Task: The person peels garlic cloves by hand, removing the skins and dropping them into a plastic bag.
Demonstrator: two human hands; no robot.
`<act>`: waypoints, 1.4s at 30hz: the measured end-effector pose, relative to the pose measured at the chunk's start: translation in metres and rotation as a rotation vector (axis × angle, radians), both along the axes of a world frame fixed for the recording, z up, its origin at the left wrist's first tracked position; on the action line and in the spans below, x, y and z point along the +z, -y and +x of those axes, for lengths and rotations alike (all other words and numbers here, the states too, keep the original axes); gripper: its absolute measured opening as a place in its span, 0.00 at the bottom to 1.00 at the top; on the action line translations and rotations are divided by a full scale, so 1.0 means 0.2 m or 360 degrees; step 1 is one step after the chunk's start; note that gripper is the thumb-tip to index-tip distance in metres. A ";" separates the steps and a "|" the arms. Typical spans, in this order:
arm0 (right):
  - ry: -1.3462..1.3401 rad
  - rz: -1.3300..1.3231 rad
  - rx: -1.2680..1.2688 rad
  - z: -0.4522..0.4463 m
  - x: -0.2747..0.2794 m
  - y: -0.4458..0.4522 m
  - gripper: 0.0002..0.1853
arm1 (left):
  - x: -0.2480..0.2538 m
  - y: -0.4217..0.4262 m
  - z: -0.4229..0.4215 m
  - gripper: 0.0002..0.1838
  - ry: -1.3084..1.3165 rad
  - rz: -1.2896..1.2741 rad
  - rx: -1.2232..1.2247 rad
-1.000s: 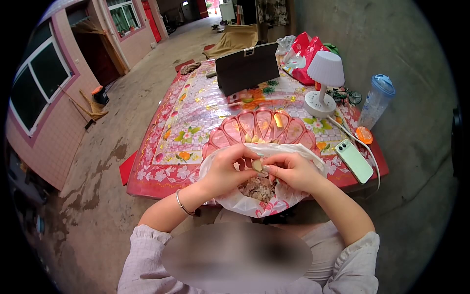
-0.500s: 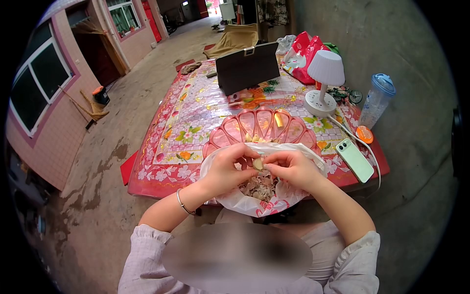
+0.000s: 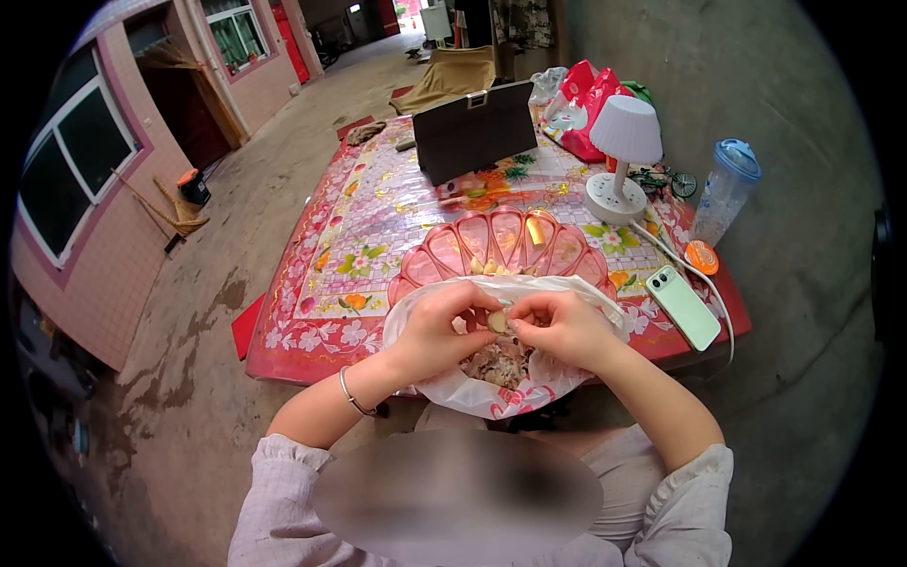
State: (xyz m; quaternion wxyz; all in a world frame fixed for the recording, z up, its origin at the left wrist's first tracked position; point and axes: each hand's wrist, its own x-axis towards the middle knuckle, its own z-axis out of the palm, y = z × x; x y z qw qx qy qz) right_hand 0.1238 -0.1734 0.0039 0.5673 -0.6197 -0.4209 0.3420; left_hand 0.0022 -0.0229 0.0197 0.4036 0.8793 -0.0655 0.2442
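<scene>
My left hand [image 3: 439,326] pinches a garlic clove [image 3: 498,322] between thumb and fingers, and my right hand [image 3: 565,329] grips its other side with closed fingertips. Both hands hover over a white plastic bag [image 3: 444,387] with pink print. Inside the bag lies a heap of papery peelings [image 3: 496,367]. Just beyond it sits a translucent pink petal-shaped tray [image 3: 416,269], where several pale peeled cloves [image 3: 489,268] lie near the front. The bag hides the near part of the tray.
On the table with its floral cover [image 3: 326,274] stand a black tablet case [image 3: 477,132], a white lamp [image 3: 619,194] and a blue-lidded cup [image 3: 726,194]. At right lie a light green phone [image 3: 684,308], an orange round lid [image 3: 702,257] and a white cable. A red bag [image 3: 590,104] is farther back.
The clove has turned slightly between my fingertips, and my fingers have shifted a little around it. Both hands stay over the bag.
</scene>
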 end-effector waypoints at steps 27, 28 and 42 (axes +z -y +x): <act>-0.0132 -0.0104 0.0162 -0.03 0.12 0.02 0.11 | -0.05 -0.07 0.03 0.19 -0.0276 -0.0696 -0.0225; -0.0132 -0.0104 0.0162 -0.03 0.09 0.02 0.11 | -0.05 -0.08 0.03 0.19 -0.0242 -0.0660 -0.0244; -0.0231 0.0141 0.0247 0.00 0.04 0.01 0.08 | -0.03 -0.09 0.03 0.17 -0.0403 -0.0965 -0.0495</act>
